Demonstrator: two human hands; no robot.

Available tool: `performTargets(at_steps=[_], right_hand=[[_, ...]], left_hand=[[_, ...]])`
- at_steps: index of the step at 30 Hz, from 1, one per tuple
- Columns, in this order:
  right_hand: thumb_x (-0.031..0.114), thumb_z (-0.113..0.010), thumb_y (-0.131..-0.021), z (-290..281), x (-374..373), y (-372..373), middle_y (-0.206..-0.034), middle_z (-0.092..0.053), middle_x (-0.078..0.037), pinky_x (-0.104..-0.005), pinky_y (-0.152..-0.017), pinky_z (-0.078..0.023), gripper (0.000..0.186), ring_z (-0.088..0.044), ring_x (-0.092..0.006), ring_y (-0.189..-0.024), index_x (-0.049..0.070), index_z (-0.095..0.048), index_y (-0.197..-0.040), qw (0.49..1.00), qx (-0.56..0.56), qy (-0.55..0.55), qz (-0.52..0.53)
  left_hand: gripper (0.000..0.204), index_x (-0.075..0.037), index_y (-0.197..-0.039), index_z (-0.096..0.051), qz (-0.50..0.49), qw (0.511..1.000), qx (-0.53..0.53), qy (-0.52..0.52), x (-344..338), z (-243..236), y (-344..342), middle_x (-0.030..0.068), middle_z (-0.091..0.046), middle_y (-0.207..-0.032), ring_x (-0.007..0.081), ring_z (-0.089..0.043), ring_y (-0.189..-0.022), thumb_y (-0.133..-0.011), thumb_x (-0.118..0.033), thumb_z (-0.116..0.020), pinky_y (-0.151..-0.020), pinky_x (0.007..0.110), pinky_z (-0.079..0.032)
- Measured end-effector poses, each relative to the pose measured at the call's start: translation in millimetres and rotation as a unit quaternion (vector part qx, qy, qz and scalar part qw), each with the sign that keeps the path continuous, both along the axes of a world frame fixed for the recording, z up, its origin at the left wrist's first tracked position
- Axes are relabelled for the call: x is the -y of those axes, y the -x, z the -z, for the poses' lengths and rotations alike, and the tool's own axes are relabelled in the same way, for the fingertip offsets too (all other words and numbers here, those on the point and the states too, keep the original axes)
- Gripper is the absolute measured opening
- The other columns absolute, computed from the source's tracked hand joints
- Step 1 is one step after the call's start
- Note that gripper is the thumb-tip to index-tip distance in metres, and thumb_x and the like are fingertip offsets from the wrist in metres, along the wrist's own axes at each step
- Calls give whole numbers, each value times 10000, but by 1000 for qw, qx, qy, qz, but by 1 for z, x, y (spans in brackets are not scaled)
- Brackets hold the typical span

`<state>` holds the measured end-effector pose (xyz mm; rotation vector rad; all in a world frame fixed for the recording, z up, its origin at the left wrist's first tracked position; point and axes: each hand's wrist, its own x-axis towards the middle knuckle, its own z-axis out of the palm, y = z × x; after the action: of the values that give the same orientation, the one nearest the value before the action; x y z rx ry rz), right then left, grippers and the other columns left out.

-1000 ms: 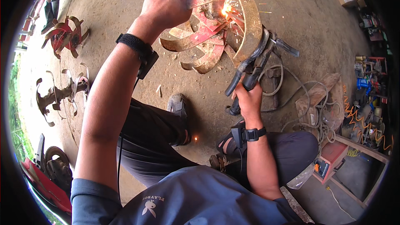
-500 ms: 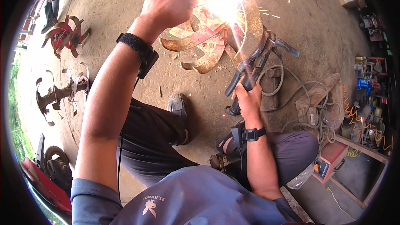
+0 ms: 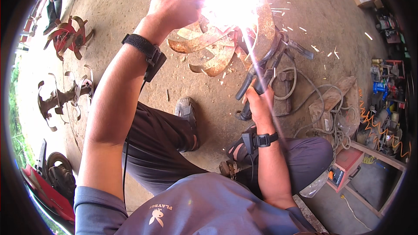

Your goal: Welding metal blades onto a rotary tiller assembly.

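My left hand [image 3: 176, 6] is closed in a fist at the left edge of a white welding glare; whatever its fingers hold is lost in the brightness. The black handle of a welding electrode holder [image 3: 260, 86] is gripped in my right hand [image 3: 261, 104], below the glare. Between and beyond my hands lies a rusty, partly red tiller rotor [image 3: 213, 63] with curved blades, its upper middle hidden by the glare. Sparks fly out to the right, and a pale streak of light crosses my right hand.
A hammer [image 3: 285, 85] and looped cable [image 3: 322, 91] lie right of my right hand, near a wooden block [image 3: 333, 98]. Two more bladed rotors, one red [image 3: 67, 39] and one dark [image 3: 61, 98], rest at left. A red machine [image 3: 348, 165] stands lower right.
The glare has grown much larger and brighter, covering more of the rotor. More sparks spread to the right. Both hands stay nearly in place.
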<state>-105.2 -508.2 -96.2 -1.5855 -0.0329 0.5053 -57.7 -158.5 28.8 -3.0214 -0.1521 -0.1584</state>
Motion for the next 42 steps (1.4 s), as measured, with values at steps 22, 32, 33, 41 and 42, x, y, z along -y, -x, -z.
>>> performTargets(at_steps=[22,32,33,41,42], right_hand=[[-32,-641,-939,0,-1,3,-819,-640,-21,-310,-573,-497,117,-611,-117,-625,31,-625,-1036,999,-19,-38,1],[54,-660,-941,0,-1,3,-724,-639,-6,-331,-610,-495,104,-611,-124,-625,67,-622,-845,999,-44,-20,15],[52,-655,-940,0,-1,3,-714,-638,-10,-329,-605,-492,109,-612,-124,-620,67,-620,-838,999,-44,-24,2],[31,-646,-925,-1,-2,2,-705,-628,-21,-322,-600,-489,110,-610,-126,-616,64,-611,-825,998,-36,-44,-7],[31,-646,-925,-1,-2,2,-705,-628,-21,-322,-600,-489,110,-610,-126,-616,64,-611,-825,999,-32,-44,-2]], left_hand=[[260,-173,-1152,-777,12,1000,11,-9,-16,16,-2,91,-802,-987,304,-777,-879,-909,-202,-691,-764,420,-621],[241,-203,-1051,-779,29,999,12,15,-4,8,-3,79,-806,-974,310,-787,-902,-970,-258,-559,-752,474,-633],[242,-202,-1055,-782,27,1000,11,-5,-5,10,-4,84,-806,-971,308,-787,-899,-967,-258,-564,-752,469,-633],[206,-169,-1096,-750,0,999,8,36,-12,15,-2,60,-785,-975,295,-761,-869,-913,-154,-657,-715,432,-602],[188,-162,-1077,-749,25,998,50,26,-11,13,-1,70,-782,-951,299,-762,-854,-913,-149,-657,-710,435,-603]])
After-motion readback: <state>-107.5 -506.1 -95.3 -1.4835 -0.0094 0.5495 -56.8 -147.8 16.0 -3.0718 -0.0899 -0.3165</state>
